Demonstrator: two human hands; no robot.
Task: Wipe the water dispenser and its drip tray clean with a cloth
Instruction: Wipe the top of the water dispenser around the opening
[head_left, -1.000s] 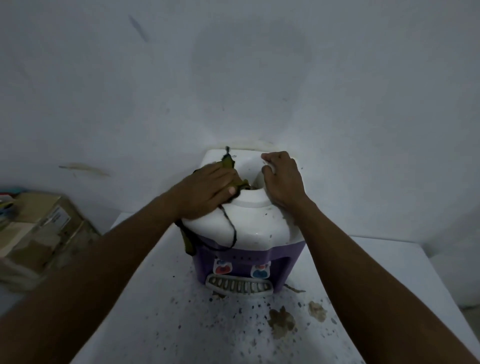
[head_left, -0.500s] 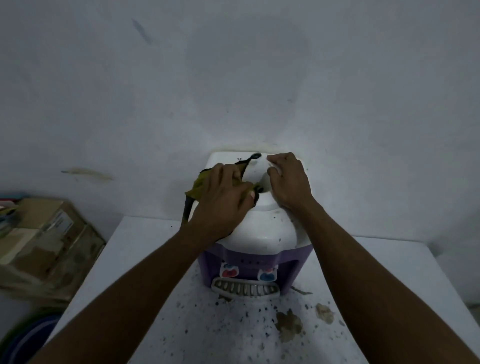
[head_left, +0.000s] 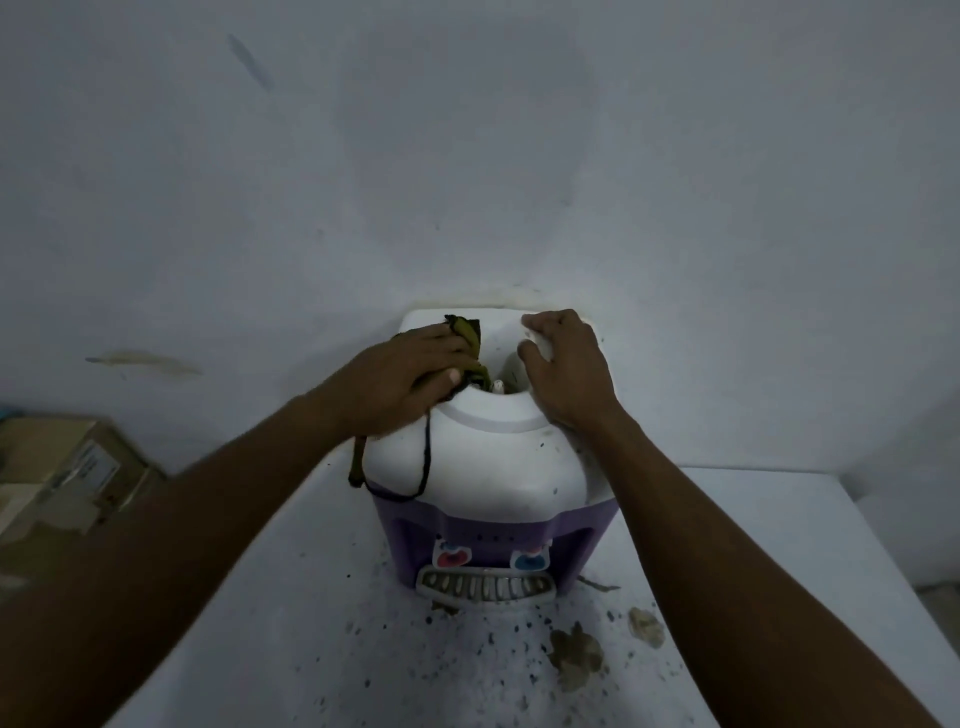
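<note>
Head cam: L hand (head_left: 410, 371) flat on crumpled olive cloth (head_left: 469, 336) atop smooth domed dispenser (head_left: 493, 467); R hand (head_left: 569, 371) grips it.

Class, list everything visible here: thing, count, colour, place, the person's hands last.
water dispenser: 1, white top, purple body, on table by wall
drip tray: 1, pale, at dispenser's front foot
red tap: 1, above tray
blue tap: 1, above tray
cloth: 1, olive green, on dispenser top
table: 1, white, dark-speckled
debris: several bits, brown, table front right
cardboard box: 1, brown, far left
left hand: 1, presses cloth
right hand: 1, grips dispenser top
</note>
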